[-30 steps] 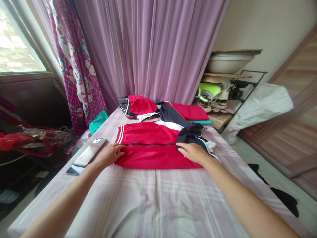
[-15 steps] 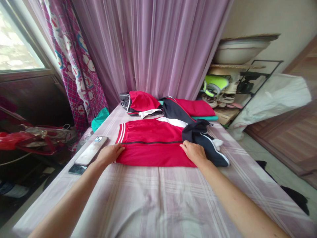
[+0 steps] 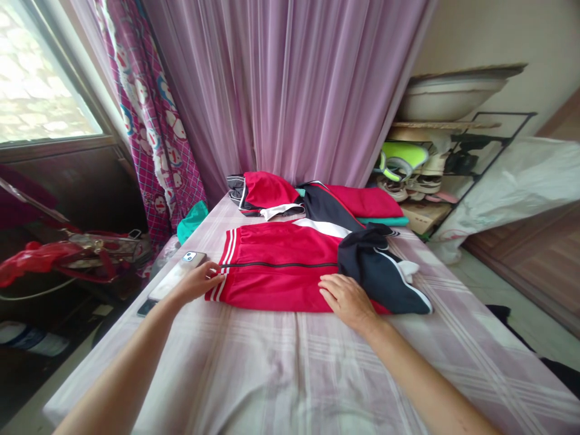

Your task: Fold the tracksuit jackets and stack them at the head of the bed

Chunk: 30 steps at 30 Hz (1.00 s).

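Observation:
A red zip jacket (image 3: 281,290) with a dark zip line across it lies on the bed, its white-striped hem to the left. Its navy sleeve part (image 3: 380,275) is bunched at the right. My left hand (image 3: 199,283) is at the striped hem, fingers slightly apart and not closed on the cloth. Flat on the red front, near the navy part, rests my right hand (image 3: 347,300) with its fingers spread. Just behind my left hand lies a phone (image 3: 193,260), partly covered by that hand and forearm.
Behind the jacket are a red and black garment (image 3: 272,193) and folded red clothing (image 3: 367,202) on teal cloth. A purple curtain (image 3: 290,90) hangs at the bed's far end. At right stands a rack (image 3: 480,145) with shoes and a basin (image 3: 453,96).
Both hands have loosened from the jacket. My right hand has shifted slightly left and down and now lies flat; the hem's near corner sits further left. The view has tilted a little.

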Motion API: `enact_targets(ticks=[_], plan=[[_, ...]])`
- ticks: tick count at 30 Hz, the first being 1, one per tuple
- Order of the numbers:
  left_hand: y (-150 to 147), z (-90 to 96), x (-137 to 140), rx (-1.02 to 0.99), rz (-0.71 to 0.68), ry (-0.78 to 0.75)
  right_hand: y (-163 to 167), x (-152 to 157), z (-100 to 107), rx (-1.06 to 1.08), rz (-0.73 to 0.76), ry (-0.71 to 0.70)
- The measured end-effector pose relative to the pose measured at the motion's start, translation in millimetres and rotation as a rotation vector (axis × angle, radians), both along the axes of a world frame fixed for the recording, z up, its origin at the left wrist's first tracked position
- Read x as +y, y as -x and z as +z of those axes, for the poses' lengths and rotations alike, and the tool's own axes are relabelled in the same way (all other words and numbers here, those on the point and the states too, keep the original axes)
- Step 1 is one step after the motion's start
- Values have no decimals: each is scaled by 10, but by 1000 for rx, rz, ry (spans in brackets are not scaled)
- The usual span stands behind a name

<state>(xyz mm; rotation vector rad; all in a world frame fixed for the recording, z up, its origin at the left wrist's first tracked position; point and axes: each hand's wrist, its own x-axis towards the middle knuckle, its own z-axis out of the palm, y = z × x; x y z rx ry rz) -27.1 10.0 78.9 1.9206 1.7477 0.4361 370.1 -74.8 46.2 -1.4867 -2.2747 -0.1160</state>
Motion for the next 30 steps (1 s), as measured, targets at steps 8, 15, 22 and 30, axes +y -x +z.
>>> enact_targets(ticks=[8,15,22,30], plan=[[-117,-48,-72,322,155,-129,-49,-34,-241,-21,-31,6],[-759,-53,-405,422,-127,-507,-24,-19,-261,-78,-70,110],[-1285,-359,-520,488,-232,-364,-198,-103,-262,-152,-68,176],[-1228,-375,-482,509,-230,-369,-1060,-281,-359,34,-237,123]])
